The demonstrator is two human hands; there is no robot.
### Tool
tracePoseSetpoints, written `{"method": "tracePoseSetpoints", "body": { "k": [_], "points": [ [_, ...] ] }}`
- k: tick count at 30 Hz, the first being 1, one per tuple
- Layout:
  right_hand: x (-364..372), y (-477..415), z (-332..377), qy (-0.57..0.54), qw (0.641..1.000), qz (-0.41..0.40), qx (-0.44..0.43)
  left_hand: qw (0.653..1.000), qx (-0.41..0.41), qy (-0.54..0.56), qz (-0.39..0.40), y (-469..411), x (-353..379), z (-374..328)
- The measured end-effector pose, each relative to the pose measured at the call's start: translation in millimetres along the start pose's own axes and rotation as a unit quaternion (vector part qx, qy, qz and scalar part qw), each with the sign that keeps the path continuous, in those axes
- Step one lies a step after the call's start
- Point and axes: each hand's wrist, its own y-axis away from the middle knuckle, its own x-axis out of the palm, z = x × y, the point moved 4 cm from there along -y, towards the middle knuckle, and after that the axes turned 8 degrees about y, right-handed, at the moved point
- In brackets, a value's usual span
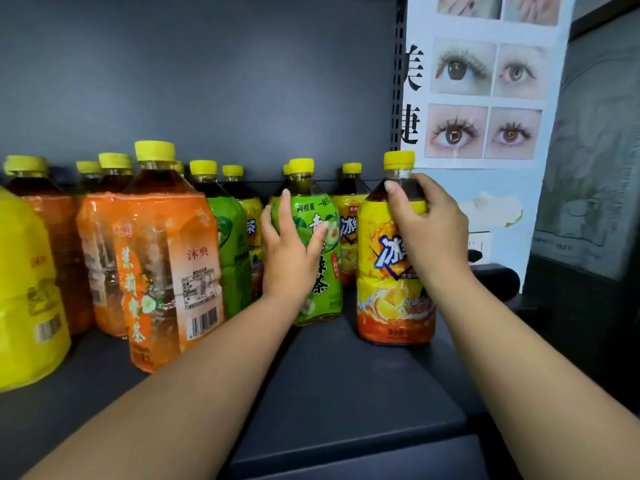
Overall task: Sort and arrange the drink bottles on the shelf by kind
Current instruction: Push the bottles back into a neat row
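Dark grey metal is forming the shelf [346, 393] and its back panel [207, 81], and a poster [485, 98] with photos of eyes is being displayed on the right, past the slotted upright [398, 81]. Two bottles are being held at once near the right end of the shelf. A green bottle [322, 271] is being gripped by the left hand [291, 251]: the fingers are being curled round its left side and the thumb is being laid across the front of the label. It is standing upright and appears to be resting on the shelf board. Just to its right, a yellow bottle [384, 289] with a dark drink inside is being gripped by the right hand [429, 230] at its shoulder, below the yellow cap [399, 160]. The thumb is being pressed on the front and the fingers are being wrapped round the right side. This bottle is also standing upright, nearer than the green one, and a narrow gap is being left between the two. Behind that gap a second yellow bottle [349, 233] is standing farther back. To the left, orange bottles [162, 265] are being grouped near the front edge, with a second green bottle [232, 251] partly hidden behind them. At the far left a large yellow bottle [24, 289] is being cut off by the frame edge. All caps in view are yellow.
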Motion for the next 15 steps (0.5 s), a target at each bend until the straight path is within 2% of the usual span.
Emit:
{"method": "tracePoseSetpoints", "body": {
  "k": [6,12,15],
  "points": [
    [0.0,-0.4,-0.9,-0.014,0.999,0.009,0.029,0.998,0.001,0.059,0.017,-7.6,2.1,4.2],
    [8.7,2.2,5.7,-0.031,0.999,0.016,0.031,0.981,-0.020,0.127,0.144,-5.9,4.3,11.2],
    [15.0,4.8,11.7,-0.055,0.998,0.025,0.026,0.977,-0.035,0.158,0.140,-2.0,0.0,6.9]
  ]
}}
